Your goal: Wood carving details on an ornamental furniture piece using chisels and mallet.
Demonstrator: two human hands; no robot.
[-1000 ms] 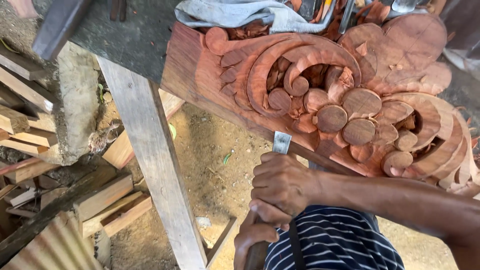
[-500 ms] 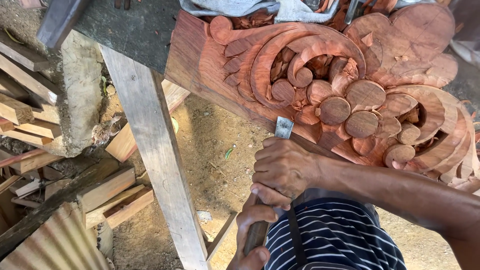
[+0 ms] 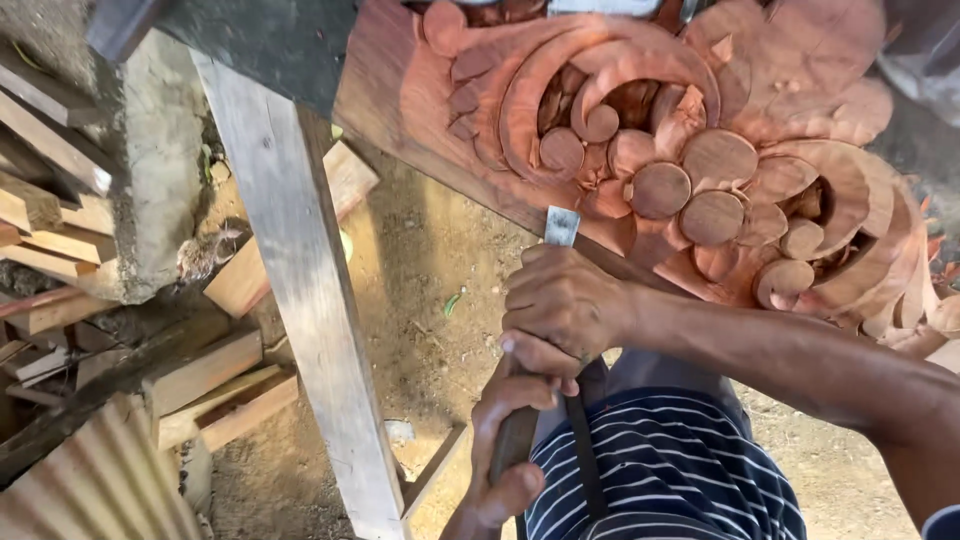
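Squarely at the lower edge of the carved panel (image 3: 640,150): a chisel (image 3: 560,226), steel tip set against the reddish wood just below the scrolls and round bosses, shaft running down and back toward the body. Gripped two-handed.

Right hand (image 3: 565,305) high on the shaft, close behind the blade, fingers (image 3: 545,290) wrapped tight around it. Likely placed that near the edge to steer the cut and hold the tip from skating across the finished relief.

Left hand (image 3: 505,440) lower, fingers (image 3: 520,485) closed round the dark wooden handle, just beside the striped shirt (image 3: 660,470). Probably the pushing hand, with body weight close behind it. No mallet in sight, so seemingly hand pressure alone.

Panel tilted and propped on the dark counter (image 3: 270,40) above, carved face turned toward the wearer and lower edge overhanging. Presumably so for reaching that edge from below with a long, straight stroke.

Beside the hands, a pale weathered post (image 3: 300,300) slanting down to the sandy ground (image 3: 430,300). Farther left, well apart from the work, stacked offcuts (image 3: 60,220) and a corrugated sheet (image 3: 90,490).
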